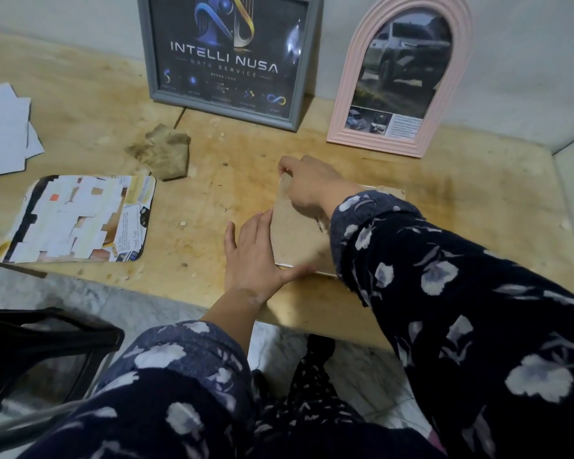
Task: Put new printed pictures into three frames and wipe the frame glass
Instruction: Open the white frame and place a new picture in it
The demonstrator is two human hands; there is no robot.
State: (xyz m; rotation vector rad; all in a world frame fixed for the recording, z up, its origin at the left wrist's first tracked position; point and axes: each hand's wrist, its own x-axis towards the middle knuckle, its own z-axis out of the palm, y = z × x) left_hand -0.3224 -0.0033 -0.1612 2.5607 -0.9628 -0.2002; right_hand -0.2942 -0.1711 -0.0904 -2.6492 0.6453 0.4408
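Observation:
A third frame [295, 236] lies face down on the wooden table [478, 210], its brown backing board up. My left hand [256, 253] lies flat with straight fingers against the frame's left edge, thumb along its near edge. My right hand [309, 185] reaches over the board and pinches at its far left corner. A grey frame [227, 58] with a dark "INTELLI NUSA" print leans on the wall at the back. To its right a pink arched frame [401, 77] with a car picture leans there too. A crumpled brown cloth [163, 150] sits left of centre.
A printed sheet [80, 218] with rounded corners lies at the left. White papers [4, 130] lie at the far left edge. A dark chair [47, 346] stands below the table's near edge at the left. The wall closes the back and right.

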